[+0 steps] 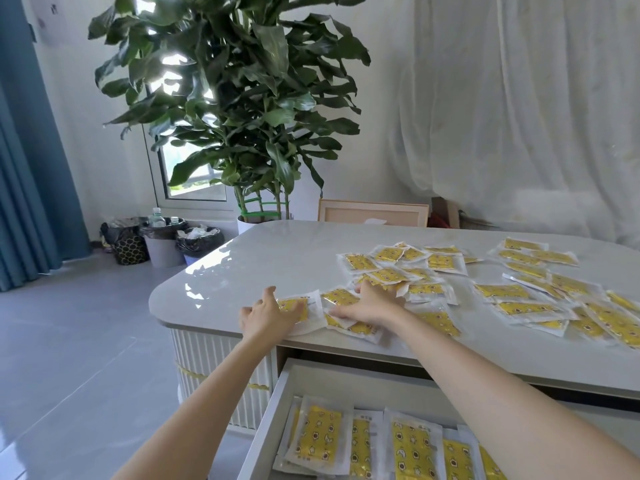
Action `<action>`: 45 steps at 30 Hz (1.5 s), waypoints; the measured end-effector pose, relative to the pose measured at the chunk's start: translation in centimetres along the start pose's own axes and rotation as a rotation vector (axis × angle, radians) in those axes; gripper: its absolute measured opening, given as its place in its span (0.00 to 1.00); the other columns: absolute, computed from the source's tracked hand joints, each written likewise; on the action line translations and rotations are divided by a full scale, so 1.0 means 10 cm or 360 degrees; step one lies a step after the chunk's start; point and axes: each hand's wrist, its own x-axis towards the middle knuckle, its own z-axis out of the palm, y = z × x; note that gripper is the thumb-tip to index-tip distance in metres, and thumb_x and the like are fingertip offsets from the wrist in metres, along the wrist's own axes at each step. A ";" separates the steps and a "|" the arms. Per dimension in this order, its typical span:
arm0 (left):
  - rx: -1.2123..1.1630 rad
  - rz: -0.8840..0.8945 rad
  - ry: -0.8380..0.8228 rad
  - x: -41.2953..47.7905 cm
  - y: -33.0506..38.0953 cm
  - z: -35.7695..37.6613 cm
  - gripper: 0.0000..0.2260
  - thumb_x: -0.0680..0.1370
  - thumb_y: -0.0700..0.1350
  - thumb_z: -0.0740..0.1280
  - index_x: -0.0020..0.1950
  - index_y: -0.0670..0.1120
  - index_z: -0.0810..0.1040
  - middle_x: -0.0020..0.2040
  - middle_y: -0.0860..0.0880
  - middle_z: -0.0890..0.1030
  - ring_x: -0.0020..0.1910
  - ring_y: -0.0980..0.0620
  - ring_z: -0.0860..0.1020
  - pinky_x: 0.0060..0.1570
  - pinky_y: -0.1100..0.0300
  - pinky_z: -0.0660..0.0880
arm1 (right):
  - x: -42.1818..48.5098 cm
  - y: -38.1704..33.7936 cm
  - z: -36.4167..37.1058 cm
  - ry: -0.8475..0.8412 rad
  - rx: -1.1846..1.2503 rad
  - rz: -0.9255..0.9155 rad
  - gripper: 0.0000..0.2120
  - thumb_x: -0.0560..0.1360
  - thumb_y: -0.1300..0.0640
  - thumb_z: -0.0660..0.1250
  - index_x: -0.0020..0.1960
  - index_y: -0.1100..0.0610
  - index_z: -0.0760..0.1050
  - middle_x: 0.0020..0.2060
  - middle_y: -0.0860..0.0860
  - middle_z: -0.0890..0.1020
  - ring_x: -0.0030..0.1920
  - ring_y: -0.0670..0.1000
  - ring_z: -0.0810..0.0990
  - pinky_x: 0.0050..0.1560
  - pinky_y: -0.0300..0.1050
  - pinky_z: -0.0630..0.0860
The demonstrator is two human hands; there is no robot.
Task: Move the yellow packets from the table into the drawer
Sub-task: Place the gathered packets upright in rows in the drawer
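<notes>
Palms down, the left hand (pixel 268 315) and the right hand (pixel 372 303) lie side by side near the front edge of the table (pixel 277 247). Their fingers are splayed and flat, and neither visibly pinches anything. The step looks like raking up a batch. It would go best by sliding the hands toward each other so the slick wrappers stack, then tucking the thumbs under the pile at the table's lip before lifting. Grabbing from above would likely let them fan out and slip. The left hand covers part of one yellow packet (pixel 313 308). The right presses on the near end of a cluster of yellow packets (pixel 420 271), with another showing in the gap between the hands. A further scatter of packets (pixel 519 292) lies well off to the right. The open drawer (pixel 268 420) sits just below the hands and holds a row of stored packets (pixel 414 448), so the carry is short.
</notes>
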 end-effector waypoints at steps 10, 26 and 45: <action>0.0011 -0.0153 -0.0152 0.23 -0.07 0.00 0.39 0.70 0.62 0.69 0.76 0.51 0.56 0.71 0.47 0.67 0.72 0.43 0.60 0.68 0.52 0.62 | 0.12 -0.18 -0.01 0.0132 0.0341 -0.0027 0.31 0.66 0.48 0.77 0.63 0.58 0.68 0.55 0.52 0.76 0.58 0.54 0.73 0.70 0.56 0.62; -0.0334 -0.0213 -0.0229 0.07 -0.10 -0.07 0.40 0.68 0.47 0.76 0.75 0.50 0.59 0.64 0.45 0.73 0.64 0.44 0.71 0.64 0.51 0.71 | -0.07 0.03 -0.37 -0.0171 -0.0003 0.0020 0.46 0.64 0.46 0.78 0.74 0.59 0.60 0.71 0.55 0.68 0.68 0.57 0.69 0.63 0.52 0.72; -0.0470 -0.0137 -0.0206 -0.02 -0.07 -0.11 0.38 0.71 0.45 0.74 0.76 0.49 0.57 0.63 0.47 0.74 0.60 0.47 0.74 0.55 0.58 0.72 | 0.00 -0.01 -0.25 -0.0390 -0.0036 -0.0363 0.51 0.64 0.42 0.77 0.77 0.57 0.55 0.76 0.51 0.61 0.74 0.54 0.63 0.71 0.50 0.64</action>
